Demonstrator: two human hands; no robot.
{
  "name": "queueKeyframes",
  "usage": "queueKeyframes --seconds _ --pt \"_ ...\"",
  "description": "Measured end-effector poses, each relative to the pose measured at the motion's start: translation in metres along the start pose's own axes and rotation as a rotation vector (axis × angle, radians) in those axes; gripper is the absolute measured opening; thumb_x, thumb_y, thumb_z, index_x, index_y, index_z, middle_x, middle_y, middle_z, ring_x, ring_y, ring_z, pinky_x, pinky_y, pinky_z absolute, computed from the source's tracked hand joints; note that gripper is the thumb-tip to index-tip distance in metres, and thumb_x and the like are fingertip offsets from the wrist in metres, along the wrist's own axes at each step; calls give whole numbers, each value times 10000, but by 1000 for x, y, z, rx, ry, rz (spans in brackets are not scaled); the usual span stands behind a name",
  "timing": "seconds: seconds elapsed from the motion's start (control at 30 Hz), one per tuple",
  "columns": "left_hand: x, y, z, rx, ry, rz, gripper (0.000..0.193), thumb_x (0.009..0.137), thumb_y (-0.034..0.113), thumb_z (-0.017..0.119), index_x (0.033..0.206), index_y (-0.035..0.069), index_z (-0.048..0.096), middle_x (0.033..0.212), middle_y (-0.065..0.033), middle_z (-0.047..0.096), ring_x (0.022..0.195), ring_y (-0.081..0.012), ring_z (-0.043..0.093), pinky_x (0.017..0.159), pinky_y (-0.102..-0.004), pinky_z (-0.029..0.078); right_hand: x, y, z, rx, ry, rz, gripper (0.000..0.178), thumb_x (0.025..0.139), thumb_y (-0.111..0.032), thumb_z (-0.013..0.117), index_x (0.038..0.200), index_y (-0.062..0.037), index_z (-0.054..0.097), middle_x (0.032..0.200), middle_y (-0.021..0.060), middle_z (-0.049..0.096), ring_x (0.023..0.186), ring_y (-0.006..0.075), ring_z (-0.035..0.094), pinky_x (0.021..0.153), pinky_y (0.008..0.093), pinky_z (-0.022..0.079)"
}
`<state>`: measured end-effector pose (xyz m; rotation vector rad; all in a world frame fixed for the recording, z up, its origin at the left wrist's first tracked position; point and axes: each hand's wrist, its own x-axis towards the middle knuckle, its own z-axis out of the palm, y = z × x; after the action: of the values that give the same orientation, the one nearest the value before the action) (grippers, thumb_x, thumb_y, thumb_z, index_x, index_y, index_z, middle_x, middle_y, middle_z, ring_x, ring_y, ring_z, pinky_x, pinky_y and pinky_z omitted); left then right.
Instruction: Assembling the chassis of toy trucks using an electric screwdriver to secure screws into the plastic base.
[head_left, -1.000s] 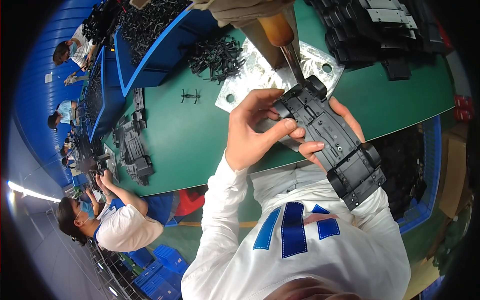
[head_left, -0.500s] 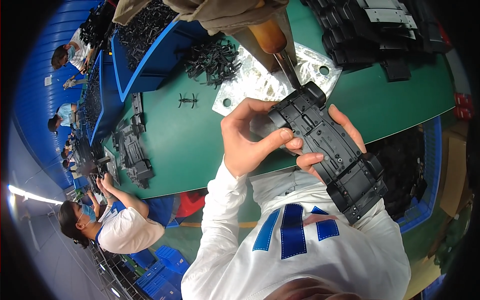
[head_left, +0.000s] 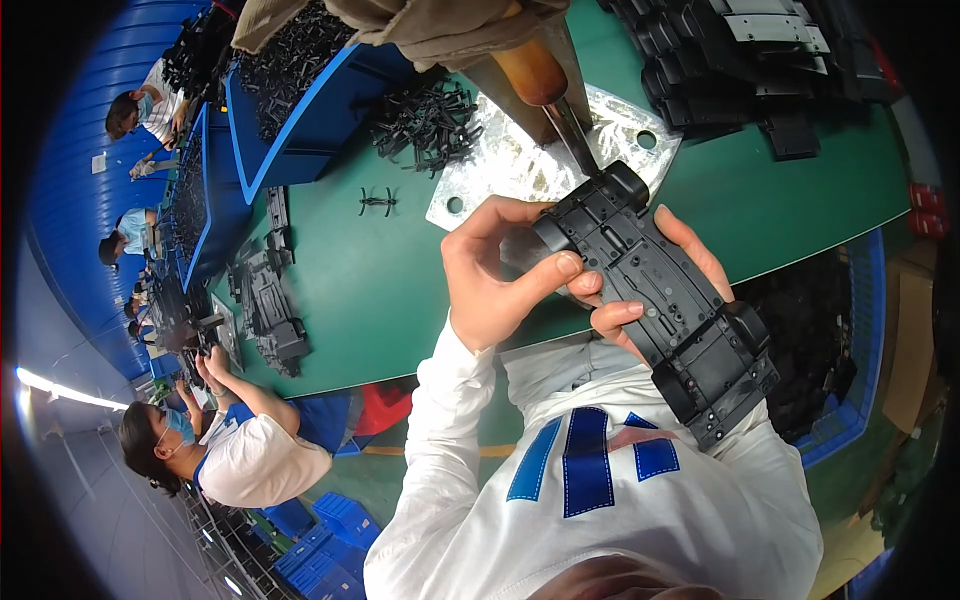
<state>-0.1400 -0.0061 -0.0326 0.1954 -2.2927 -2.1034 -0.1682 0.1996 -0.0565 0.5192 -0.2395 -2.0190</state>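
Note:
A black plastic toy-car chassis (head_left: 655,285) is held tilted in both hands, near the table's front edge. My left hand (head_left: 490,275) is closed on its upper left side, the thumb on the face near a wheel arch. My right hand (head_left: 697,258) wraps it from underneath; fingers show along both long sides and the palm is hidden. At the chassis's far end is the metal rod (head_left: 572,140) of a fixed tool with an amber handle (head_left: 530,72). The rod's tip meets that end; whether it touches I cannot tell. A shiny metal plate (head_left: 480,190) lies below.
On the green table (head_left: 370,290) are a pile of small black parts (head_left: 425,120), a single such part (head_left: 377,202), and stacked chassis (head_left: 265,305). More black bodies (head_left: 720,70) stand far right. A blue bin (head_left: 300,165) stands far left; a co-worker (head_left: 245,455) sits left.
Very little differs. The chassis's near end has shifted slightly right, while both hands keep their grip and the rod stays at the far end.

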Motion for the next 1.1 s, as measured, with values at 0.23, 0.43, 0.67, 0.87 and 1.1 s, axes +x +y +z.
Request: queueKeyframes --seconds 0.23,0.43,0.67,0.87,1.1 --pt "0 1 0 6 -3 1 414 734 146 870 1039 -54 674 981 -119 725 945 -172 657 923 -335 486 0 2 8 30 19 -13 710 1021 -508 502 1458 41 386 1233 263 507 1034 292 470 632 319 463" --pt "0 1 0 -6 -3 -16 412 735 147 868 1040 -53 677 985 -119 726 944 -171 657 917 -335 488 0 3 10 34 48 -21 691 1025 -499 499 1461 25 391 1232 265 512 1032 298 473 632 321 460" --pt "1 0 -2 15 -13 -7 406 735 140 867 1039 -55 681 979 -112 723 942 -170 655 915 -334 487 0 2 9 -1 35 -31 679 1027 -491 500 1455 25 395 1223 267 517 1023 306 473 630 322 451" --pt "0 -1 -1 15 -1 9 405 737 138 865 1042 -56 683 977 -112 720 939 -170 652 914 -334 485 0 3 11 20 46 -35 681 1030 -490 490 1456 32 391 1208 277 519 1012 307 476 639 327 452" --pt "0 -3 -2 7 -5 17 403 743 146 860 1042 -58 682 976 -112 719 935 -171 652 912 -334 485 -1 4 13 43 54 -20 691 1033 -498 479 1458 39 385 1207 279 518 1004 305 480 646 327 451"
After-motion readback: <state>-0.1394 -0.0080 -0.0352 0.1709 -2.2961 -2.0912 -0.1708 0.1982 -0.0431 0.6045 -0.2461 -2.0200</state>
